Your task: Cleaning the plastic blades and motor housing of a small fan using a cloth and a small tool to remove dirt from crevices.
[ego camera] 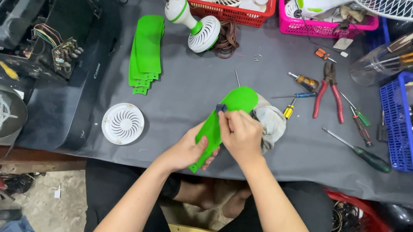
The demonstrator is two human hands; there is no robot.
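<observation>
**Both hands closed on a green fan blade at the near table edge**

Fingers of the left hand [188,151] curl around the lower end of a green fan blade [225,118], gripping it from below just at the near edge of the table [189,84]. The right hand [240,132] closes over the blade's middle from above, fingertips pinched on a small dark piece at the blade's edge. The blade is flat, smooth plastic with a rounded far tip, and it slants away from the person. A crumpled grey cloth [272,123] lies just beside the right hand, touching the blade's tip.

The dark grey mat is bare to the left of the hands as far as a round white vent grille [123,123] with swirled slots. To the right, open mat separates the hands from a green-handled screwdriver [366,155], red-handled pliers [329,92] and several small screwdrivers.

Farther off, a stack of matching green blades [147,52] lies flat, near a white fan motor housing [197,27] on its side with a coil of brown wire. Along the far edge stand a red basket [225,11] and a pink basket [329,28]; a blue crate [401,131] of cables closes the right side.
</observation>
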